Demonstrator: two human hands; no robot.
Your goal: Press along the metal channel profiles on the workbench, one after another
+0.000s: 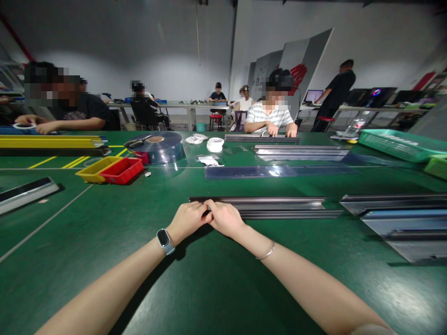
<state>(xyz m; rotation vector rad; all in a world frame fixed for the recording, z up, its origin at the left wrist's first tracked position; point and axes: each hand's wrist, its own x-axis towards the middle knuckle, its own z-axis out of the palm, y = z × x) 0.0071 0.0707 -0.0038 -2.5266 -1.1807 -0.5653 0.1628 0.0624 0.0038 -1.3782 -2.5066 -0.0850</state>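
Observation:
A long, dark metal profile (286, 203) with a shiny grooved channel lies lengthwise on the green table in front of me. At its left end my left hand (186, 221), with a watch on the wrist, is closed, its fingers curled over the edge. My right hand (226, 218), a thin bracelet on its wrist, is closed on the same end, its fingertips meeting those of the left. The fingers hide that end, and I cannot make out whether anything small is pinched there. The rest of the profile stretches off to the right.
More profiles (401, 204) lie at the right. Beyond are a clear plastic strip (244, 171), a large clear roll (160, 148) with scissors, white tape rolls (215, 145), and yellow (91, 176) and red (123, 176) bins. A co-worker (270, 114) handles another profile opposite. A green basket (401, 144) stands far right.

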